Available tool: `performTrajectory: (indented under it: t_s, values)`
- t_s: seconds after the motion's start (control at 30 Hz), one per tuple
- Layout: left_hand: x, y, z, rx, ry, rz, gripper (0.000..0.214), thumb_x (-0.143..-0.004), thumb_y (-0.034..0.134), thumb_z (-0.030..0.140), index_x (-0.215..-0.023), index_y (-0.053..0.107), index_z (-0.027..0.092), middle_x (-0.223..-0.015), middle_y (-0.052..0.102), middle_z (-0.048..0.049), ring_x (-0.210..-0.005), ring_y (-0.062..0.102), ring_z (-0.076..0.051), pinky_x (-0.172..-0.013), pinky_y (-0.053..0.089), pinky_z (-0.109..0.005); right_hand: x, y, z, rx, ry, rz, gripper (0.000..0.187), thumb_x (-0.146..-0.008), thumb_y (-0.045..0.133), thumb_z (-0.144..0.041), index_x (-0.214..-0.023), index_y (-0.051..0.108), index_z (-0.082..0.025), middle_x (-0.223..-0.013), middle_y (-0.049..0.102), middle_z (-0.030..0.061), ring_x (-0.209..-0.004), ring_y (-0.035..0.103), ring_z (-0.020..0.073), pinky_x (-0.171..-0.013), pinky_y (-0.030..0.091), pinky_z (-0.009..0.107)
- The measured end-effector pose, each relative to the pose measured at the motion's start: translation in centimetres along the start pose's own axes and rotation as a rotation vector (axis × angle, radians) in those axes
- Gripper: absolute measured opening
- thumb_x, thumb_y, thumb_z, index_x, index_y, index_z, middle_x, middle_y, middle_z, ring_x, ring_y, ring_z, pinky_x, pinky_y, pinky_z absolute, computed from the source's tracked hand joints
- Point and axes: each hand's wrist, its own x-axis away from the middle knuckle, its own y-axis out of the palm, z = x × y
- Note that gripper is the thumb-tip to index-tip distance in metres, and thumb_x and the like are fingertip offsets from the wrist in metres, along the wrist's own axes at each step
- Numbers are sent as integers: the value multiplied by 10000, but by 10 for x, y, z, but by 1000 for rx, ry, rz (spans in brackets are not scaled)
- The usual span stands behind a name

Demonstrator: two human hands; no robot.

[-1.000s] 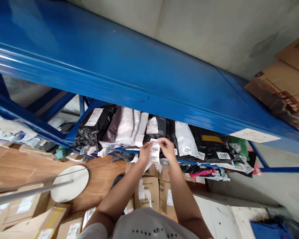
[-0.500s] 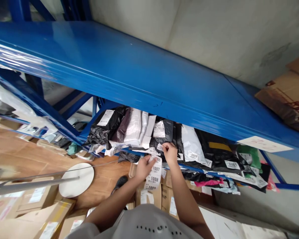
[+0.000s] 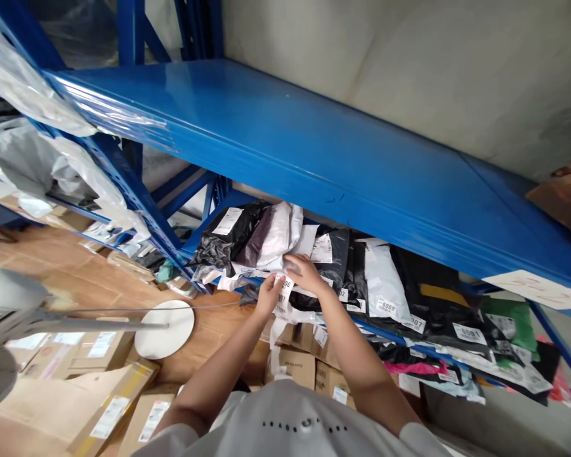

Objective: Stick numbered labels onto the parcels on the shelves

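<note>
My left hand pinches a strip of white number labels, which hangs down and curls below the fingers. Printed on it I read "07", with other numbers partly covered. My right hand is just right of the strip, thumb and fingers closed on the lower edge of a white plastic parcel; its fingertips are partly hidden. To its left lean a purple parcel and a black parcel. Right of my right hand is a dark parcel with a white shipping label.
A blue shelf beam runs above the parcels. Farther right are a pale parcel labelled 6009 and a black parcel. Cardboard boxes stand below; a white fan with a round base stands left.
My view has shifted left. My right hand has left the dark parcel's lower edge and moved left to the white parcel. The label strip has swung and partly folded in my left hand.
</note>
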Motion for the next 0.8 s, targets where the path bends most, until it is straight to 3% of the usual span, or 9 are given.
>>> performTrajectory:
  t_s: [0.13, 0.33, 0.47, 0.6, 0.8]
  values:
    - [-9, 11, 1, 90, -45, 46, 402, -720, 683, 537, -773, 665, 139, -646, 610, -3, -576, 500, -110, -577, 400, -222, 2, 0, 6, -188, 112, 30, 245, -865, 554, -263, -1068, 682, -211, -1092, 675, 63, -1013, 631, 190, -861, 502, 306]
    - [-13, 23, 6, 171, -117, 90, 465, -671, 721, 541, -844, 718, 109, -762, 702, -73, -669, 600, -163, -658, 456, -273, 2, 5, 1, -180, 185, 142, 153, -783, 636, -270, -888, 718, -195, -969, 676, 61, -879, 649, 181, -761, 513, 281]
    - [-19, 26, 4, 140, -140, 220, 419, -624, 773, 477, -777, 714, 92, -735, 698, -81, -675, 591, -172, -655, 442, -282, 5, 15, 0, -140, 244, 237, 125, -790, 609, -264, -828, 709, -200, -800, 674, 41, -727, 622, 179, -725, 501, 300]
    - [-22, 30, 1, 103, -141, 344, 347, -644, 763, 426, -782, 701, 113, -740, 692, -56, -680, 569, -153, -644, 420, -260, 6, 20, 1, -117, 291, 290, 134, -804, 587, -276, -770, 695, -205, -760, 675, 44, -689, 612, 189, -718, 488, 315]
    - [-16, 35, 3, 105, -157, 288, 384, -663, 723, 497, -617, 644, 125, -550, 607, -17, -530, 495, -133, -526, 370, -258, 9, 15, 5, -177, 341, 288, 152, -760, 652, -329, -831, 701, -203, -814, 710, 51, -752, 649, 200, -730, 510, 312]
